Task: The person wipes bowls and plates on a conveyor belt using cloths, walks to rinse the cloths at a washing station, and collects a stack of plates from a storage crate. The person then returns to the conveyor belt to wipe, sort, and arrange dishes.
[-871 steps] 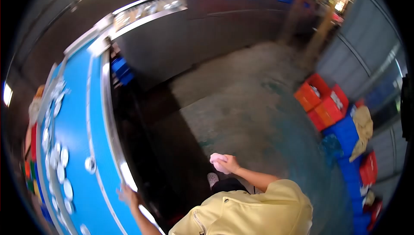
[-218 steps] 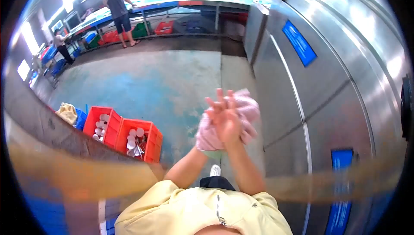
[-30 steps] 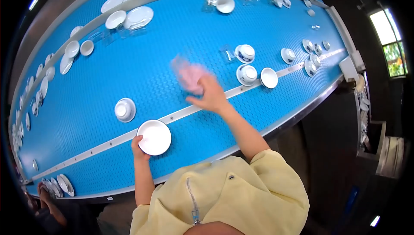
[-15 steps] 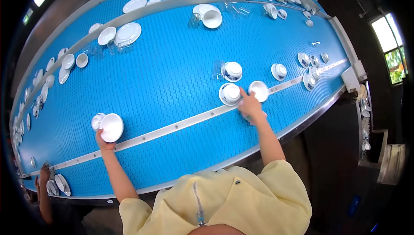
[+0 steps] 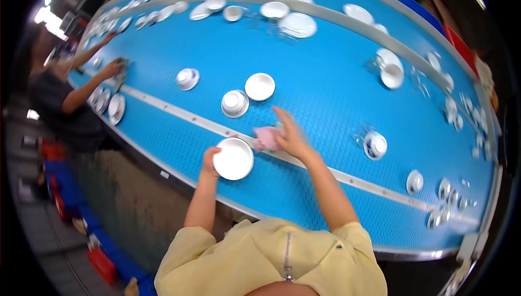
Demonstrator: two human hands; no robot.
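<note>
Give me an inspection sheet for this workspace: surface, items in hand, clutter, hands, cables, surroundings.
Surface: blue conveyor belt with a metal divider rail.
Items in hand: white plate; pink cloth.
Clutter: white bowl and many more dishes scattered along the belt.
Hands: left hand holds the plate; right hand holds the cloth.
Cables: nothing seen.
Surroundings: another person works at the belt's left end; red crate on the floor.
</note>
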